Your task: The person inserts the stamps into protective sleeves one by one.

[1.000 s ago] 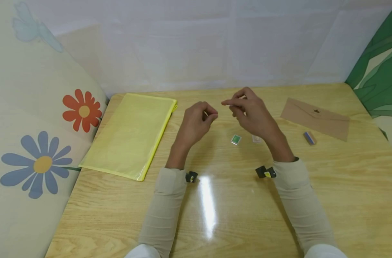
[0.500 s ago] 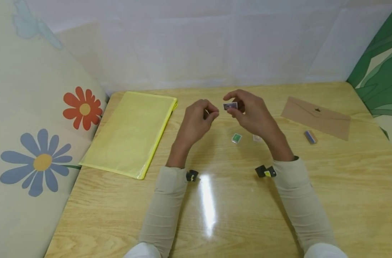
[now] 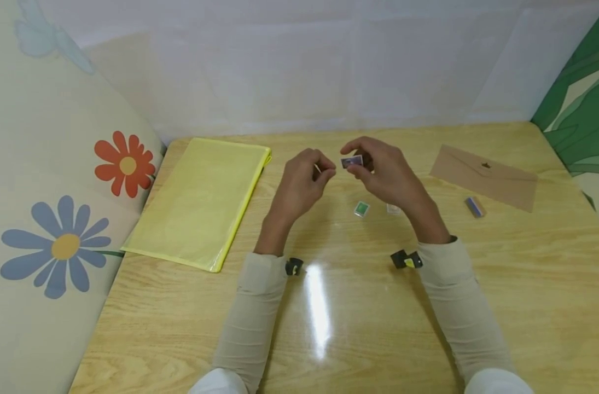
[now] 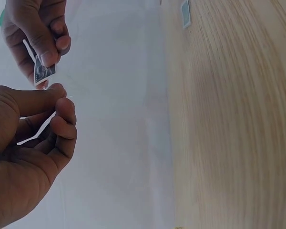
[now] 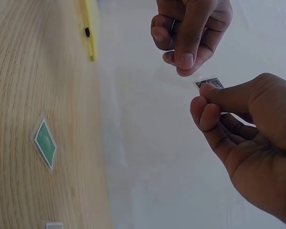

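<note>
The left hand (image 3: 301,178) is held above the wooden table (image 3: 358,328), its curled fingers pinching a thin white strip (image 4: 37,134). Just beside it, the right hand (image 3: 380,169) pinches a small purple stamp (image 3: 352,161). I think only the stamp's edges should be touched, gently.

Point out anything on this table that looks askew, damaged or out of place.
Nothing stands out. The right hand pinches a small stamp; the left hand holds a thin white strip. A green stamp, brown envelope and yellow folder lie flat on the table.
</note>
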`<state>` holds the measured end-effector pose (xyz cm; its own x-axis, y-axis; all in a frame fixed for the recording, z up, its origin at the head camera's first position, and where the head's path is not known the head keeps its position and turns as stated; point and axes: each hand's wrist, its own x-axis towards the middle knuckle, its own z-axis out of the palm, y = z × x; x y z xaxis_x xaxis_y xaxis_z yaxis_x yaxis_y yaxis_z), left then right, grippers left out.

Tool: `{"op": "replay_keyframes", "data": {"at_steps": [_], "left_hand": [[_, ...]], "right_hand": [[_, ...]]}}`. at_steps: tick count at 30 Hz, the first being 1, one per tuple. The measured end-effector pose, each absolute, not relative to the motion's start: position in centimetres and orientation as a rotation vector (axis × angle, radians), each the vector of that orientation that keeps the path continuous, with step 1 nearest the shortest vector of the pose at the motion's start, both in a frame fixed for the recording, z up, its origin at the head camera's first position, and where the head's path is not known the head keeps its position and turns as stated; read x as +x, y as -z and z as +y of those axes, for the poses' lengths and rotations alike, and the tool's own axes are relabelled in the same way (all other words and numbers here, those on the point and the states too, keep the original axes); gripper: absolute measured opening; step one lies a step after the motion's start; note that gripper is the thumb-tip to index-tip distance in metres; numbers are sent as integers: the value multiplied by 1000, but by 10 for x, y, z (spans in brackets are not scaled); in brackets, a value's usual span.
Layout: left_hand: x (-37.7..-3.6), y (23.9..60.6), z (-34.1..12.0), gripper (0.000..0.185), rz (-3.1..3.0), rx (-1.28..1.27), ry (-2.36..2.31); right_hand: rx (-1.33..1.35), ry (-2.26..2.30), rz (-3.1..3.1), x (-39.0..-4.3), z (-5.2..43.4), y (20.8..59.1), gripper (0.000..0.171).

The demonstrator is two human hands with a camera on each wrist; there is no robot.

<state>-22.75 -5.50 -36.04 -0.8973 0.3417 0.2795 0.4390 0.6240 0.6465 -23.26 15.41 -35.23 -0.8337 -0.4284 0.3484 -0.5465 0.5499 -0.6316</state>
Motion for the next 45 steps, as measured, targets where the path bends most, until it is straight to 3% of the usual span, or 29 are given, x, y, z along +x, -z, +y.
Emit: {"op": "replay_keyframes", "data": {"at_steps": [45], "left_hand": [[-225,360,-56,10,-2733,-717,1065]], "right_hand": [[961,-1081,-2689,-231,158,347,36]]}}
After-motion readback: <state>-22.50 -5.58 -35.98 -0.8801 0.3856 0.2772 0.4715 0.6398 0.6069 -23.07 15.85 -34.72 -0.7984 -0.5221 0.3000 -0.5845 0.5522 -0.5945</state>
